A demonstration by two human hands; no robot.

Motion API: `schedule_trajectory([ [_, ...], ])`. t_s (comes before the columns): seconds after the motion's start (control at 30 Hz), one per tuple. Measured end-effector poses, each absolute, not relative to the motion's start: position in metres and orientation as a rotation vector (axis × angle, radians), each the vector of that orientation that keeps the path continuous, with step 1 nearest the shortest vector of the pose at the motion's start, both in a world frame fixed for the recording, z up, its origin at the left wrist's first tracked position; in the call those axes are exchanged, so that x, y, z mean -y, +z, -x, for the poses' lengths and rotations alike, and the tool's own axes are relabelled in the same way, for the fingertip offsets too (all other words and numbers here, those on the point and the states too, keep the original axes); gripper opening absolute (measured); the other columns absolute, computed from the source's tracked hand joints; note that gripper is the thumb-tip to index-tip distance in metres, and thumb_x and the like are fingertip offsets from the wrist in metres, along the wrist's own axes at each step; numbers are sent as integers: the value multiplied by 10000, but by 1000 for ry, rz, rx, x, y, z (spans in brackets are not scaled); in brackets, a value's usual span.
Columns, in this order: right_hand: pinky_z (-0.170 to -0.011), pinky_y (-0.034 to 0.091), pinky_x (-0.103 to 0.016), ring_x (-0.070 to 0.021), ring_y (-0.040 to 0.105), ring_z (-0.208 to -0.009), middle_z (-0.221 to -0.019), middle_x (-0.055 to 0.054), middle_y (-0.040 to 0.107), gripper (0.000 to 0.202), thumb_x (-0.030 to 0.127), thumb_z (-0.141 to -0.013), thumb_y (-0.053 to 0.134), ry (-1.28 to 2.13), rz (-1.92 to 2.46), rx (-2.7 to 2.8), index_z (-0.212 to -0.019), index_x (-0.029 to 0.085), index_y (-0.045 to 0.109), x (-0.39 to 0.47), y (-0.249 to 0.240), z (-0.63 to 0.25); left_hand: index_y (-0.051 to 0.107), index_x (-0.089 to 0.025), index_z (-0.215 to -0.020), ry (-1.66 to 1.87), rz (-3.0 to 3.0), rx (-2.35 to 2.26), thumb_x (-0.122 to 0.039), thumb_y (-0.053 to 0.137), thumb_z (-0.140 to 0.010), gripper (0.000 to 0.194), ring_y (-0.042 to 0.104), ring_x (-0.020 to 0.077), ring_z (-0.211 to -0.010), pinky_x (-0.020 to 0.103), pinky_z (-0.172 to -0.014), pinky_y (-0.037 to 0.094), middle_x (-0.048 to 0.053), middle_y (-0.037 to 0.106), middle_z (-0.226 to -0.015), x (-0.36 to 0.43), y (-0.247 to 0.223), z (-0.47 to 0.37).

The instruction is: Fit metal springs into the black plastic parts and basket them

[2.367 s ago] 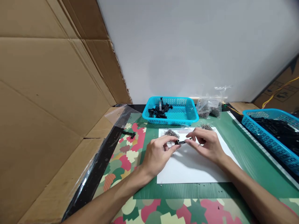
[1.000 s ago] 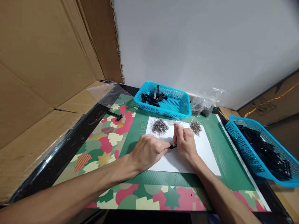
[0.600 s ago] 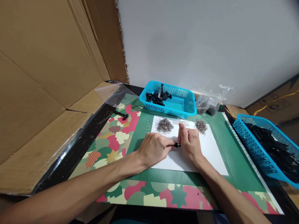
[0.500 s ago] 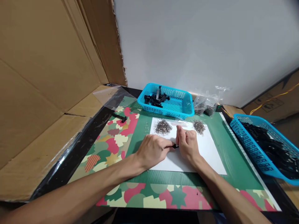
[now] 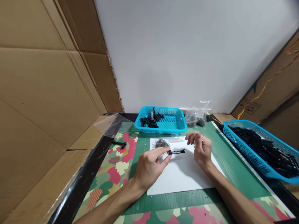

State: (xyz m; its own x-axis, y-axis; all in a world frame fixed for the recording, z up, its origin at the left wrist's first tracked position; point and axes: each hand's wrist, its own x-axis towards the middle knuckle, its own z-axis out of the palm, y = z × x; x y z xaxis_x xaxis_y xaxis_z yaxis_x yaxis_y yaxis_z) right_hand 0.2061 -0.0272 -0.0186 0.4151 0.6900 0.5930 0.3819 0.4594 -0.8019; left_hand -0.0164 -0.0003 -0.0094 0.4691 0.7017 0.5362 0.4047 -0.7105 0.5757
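Between thumb and fingertips, my left hand (image 5: 151, 163) pinches one end of a slim black plastic part (image 5: 177, 152), raised above a white sheet of paper (image 5: 177, 177). The part points rightward, its slotted side showing. My right hand (image 5: 202, 149) is apart from it, fingers loosely curled and spread from the thumb, with nothing visible in them. A heap of tiny metal pieces (image 5: 162, 143) lies on the paper beyond my left hand. The second heap is mostly hidden behind my right hand.
A blue basket (image 5: 161, 130) with some black parts stands at the back. Another blue basket (image 5: 247, 152) full of black parts is at right. Clear bags (image 5: 196, 118) of small pieces lie behind. One loose black part (image 5: 119, 144) rests on the patterned mat's left. Cardboard (image 5: 46, 109) walls the left.
My hands were together, pressing around the black part on the paper. The right has moved off to the right and opened; the left has lifted the part. The view has tilted up.
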Motion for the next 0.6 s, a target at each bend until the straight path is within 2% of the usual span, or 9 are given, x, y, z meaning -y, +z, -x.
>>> schedule_trajectory([
  [0.1,-588,384,-286,-150,498,-605,-701,-2,544,480,514,-1104,380,351,1208,1308,-855,199,643,26,-18,-207,802,-216,-1136,1177,-2287,-957,-211,736,-925,221,523,92,-508,225,-532,486,5,806,-875,-3,-7,18],
  [0.17,-594,388,-275,-147,516,-622,-727,1,575,434,496,-1099,414,427,1243,1443,-990,190,701,28,-14,-206,796,-211,-1142,1210,-2256,-965,-214,724,-935,219,511,89,-517,220,-540,477,5,797,-868,-4,-5,18],
  [0.27,-610,401,-270,-154,559,-645,-714,-8,624,411,462,-1084,468,430,1241,1584,-946,183,736,30,-9,-205,789,-211,-1140,1220,-2218,-965,-215,715,-937,215,520,86,-540,216,-564,488,14,799,-924,-6,-2,18],
  [0.47,-512,365,-276,-133,490,-530,-749,-31,706,348,442,-1031,581,314,1242,1583,-840,194,734,30,-4,-199,773,-222,-1129,1186,-2156,-969,-193,694,-937,210,524,84,-549,215,-570,491,14,802,-1001,-7,-4,19],
  [0.53,-508,393,-290,-149,530,-534,-790,-46,745,333,459,-1023,596,263,1265,1590,-856,216,750,32,1,-205,760,-232,-1163,1175,-2163,-967,-192,683,-939,240,538,82,-559,216,-576,499,18,799,-1063,-7,-5,19],
  [0.6,-549,443,-312,-176,603,-583,-854,-69,784,339,511,-1009,610,83,1352,1590,-881,248,780,38,12,-225,700,-241,-1284,1142,-2172,-975,-176,644,-953,342,568,83,-587,218,-587,509,30,782,-1152,-6,-6,18],
])
